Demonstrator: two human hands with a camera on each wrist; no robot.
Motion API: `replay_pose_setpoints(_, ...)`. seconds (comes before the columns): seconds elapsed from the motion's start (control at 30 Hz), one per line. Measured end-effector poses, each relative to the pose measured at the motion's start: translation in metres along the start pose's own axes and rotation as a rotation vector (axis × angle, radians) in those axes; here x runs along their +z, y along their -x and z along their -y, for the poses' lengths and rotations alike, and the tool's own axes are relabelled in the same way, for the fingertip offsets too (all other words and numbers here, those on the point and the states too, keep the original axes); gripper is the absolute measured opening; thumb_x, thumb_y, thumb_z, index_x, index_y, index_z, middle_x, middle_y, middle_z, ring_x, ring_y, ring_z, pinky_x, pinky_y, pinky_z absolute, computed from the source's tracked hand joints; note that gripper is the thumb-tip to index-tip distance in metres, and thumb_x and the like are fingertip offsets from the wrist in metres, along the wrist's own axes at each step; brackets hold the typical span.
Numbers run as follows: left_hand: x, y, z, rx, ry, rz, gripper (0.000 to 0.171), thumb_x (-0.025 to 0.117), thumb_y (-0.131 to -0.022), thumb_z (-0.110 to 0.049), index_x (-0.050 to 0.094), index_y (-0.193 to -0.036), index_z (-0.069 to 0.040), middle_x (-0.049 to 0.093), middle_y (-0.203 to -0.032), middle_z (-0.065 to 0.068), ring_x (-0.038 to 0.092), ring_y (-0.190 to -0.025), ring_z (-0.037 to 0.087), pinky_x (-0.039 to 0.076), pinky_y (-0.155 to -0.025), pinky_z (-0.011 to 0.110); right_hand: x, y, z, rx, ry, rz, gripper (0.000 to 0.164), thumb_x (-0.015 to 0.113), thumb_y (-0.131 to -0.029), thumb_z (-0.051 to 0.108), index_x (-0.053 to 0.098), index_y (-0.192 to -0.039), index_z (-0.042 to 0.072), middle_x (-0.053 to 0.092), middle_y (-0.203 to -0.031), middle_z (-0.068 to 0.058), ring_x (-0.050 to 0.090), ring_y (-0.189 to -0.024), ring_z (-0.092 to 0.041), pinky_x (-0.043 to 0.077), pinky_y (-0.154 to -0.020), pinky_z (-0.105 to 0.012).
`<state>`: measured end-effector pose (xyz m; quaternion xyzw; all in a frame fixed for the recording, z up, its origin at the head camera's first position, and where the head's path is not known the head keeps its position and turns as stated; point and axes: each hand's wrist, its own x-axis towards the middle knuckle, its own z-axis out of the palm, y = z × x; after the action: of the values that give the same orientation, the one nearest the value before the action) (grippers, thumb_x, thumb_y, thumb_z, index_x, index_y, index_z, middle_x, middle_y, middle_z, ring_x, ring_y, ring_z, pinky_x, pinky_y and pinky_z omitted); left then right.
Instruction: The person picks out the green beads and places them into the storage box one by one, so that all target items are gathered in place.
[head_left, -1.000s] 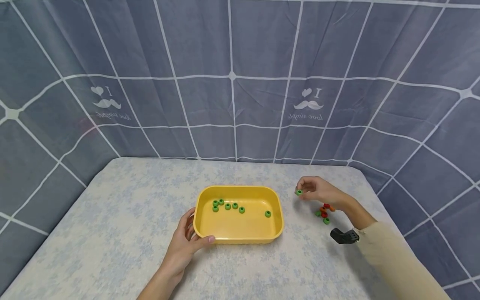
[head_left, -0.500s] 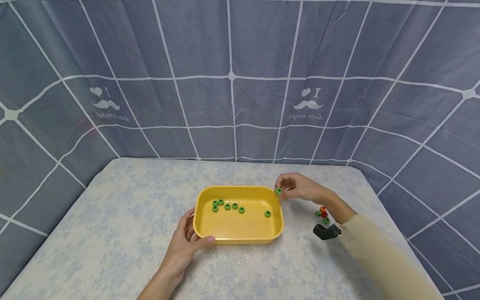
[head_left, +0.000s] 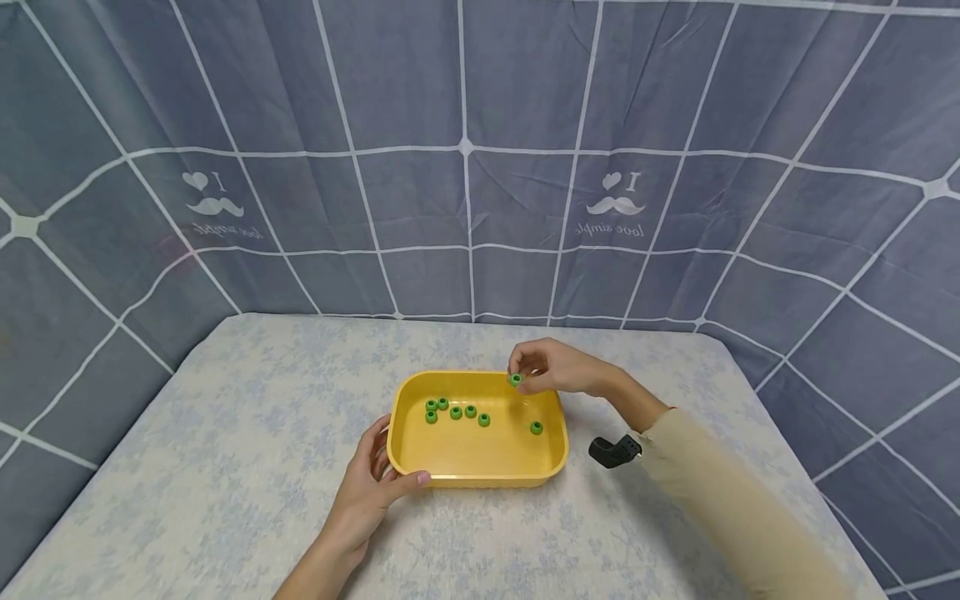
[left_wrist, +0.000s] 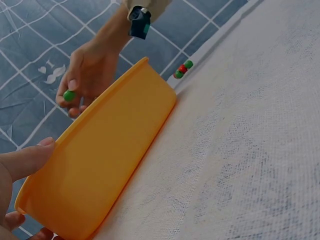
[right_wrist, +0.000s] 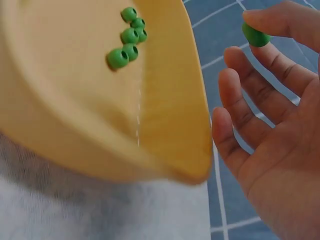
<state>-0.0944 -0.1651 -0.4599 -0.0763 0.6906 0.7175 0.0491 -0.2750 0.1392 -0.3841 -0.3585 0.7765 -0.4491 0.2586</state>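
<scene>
My right hand (head_left: 566,368) pinches a green bead (head_left: 516,380) between thumb and index finger, over the far right part of a yellow tray (head_left: 465,457). In the right wrist view the pinched bead (right_wrist: 255,36) shows between the fingertips, the other fingers spread apart. With thumb on the near rim and fingers along the left end, my left hand (head_left: 363,492) grips the tray. Several green beads (head_left: 456,413) lie toward the left inside it, and a single green bead (head_left: 536,427) lies at the right.
A small group of red and green beads (left_wrist: 183,69) sits on the table beyond the tray in the left wrist view; in the head view the right arm covers it. A black wrist device (head_left: 615,452) hangs by the right sleeve. A grey-blue gridded curtain (head_left: 420,200) surrounds the table (head_left: 247,433).
My right hand has moved left with the green bead, from beside the loose beads to over the tray. My left hand and the tray have stayed put.
</scene>
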Motion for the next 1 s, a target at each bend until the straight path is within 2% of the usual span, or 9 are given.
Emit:
replay_pose_setpoints(0.13,0.000,0.000,0.001,0.001,0.000,0.003,0.102,0.089,-0.084,-0.013,0.024,-0.162,-0.020,0.034,-0.159,0.008,0.038,-0.145,0.025,0.040,-0.115,0.030,0.006,-0.011,0.003,-0.016,0.006,0.008,0.013,0.071,-0.092,0.000,0.065,-0.102,0.005,0.065,-0.098,-0.010,0.060,-0.089,-0.029,0.055,-0.079,-0.035)
replay_pose_setpoints(0.33,0.000,-0.001,0.001,-0.001,-0.001,0.002,0.102,0.089,-0.084,-0.014,0.023,-0.163,-0.020,0.033,-0.159,0.009,0.037,-0.146,0.026,0.041,-0.114,0.031,0.018,-0.026,0.002,-0.053,-0.001,0.022,0.014,0.072,-0.091,0.000,0.066,-0.102,0.005,0.066,-0.099,-0.009,0.062,-0.094,-0.030,0.057,-0.090,-0.038)
replay_pose_setpoints(0.63,0.000,0.000,0.001,0.004,-0.004,0.006,0.102,0.088,-0.084,-0.014,0.023,-0.163,-0.020,0.032,-0.160,0.009,0.036,-0.147,0.027,0.040,-0.115,0.032,0.028,-0.043,0.006,-0.100,-0.001,0.056,0.012,0.072,-0.092,0.000,0.067,-0.103,0.004,0.066,-0.099,-0.009,0.064,-0.093,-0.028,0.058,-0.090,-0.038)
replay_pose_setpoints(0.87,0.000,0.000,0.000,-0.002,0.007,0.010,0.102,0.088,-0.085,-0.013,0.022,-0.163,-0.020,0.032,-0.160,0.009,0.037,-0.146,0.027,0.041,-0.114,0.031,0.033,-0.055,0.013,-0.122,0.015,0.076,0.013,0.074,-0.092,0.005,0.068,-0.103,0.005,0.068,-0.097,-0.008,0.064,-0.095,-0.035,0.059,-0.091,-0.037)
replay_pose_setpoints(1.0,0.000,0.000,-0.001,-0.005,0.018,0.013,0.102,0.088,-0.085,-0.012,0.022,-0.163,-0.019,0.032,-0.160,0.010,0.037,-0.146,0.027,0.043,-0.112,0.029,0.038,-0.060,0.016,-0.131,-0.007,0.097,0.013,0.073,-0.092,0.001,0.068,-0.105,0.002,0.068,-0.099,-0.014,0.064,-0.096,-0.041,0.059,-0.090,-0.037)
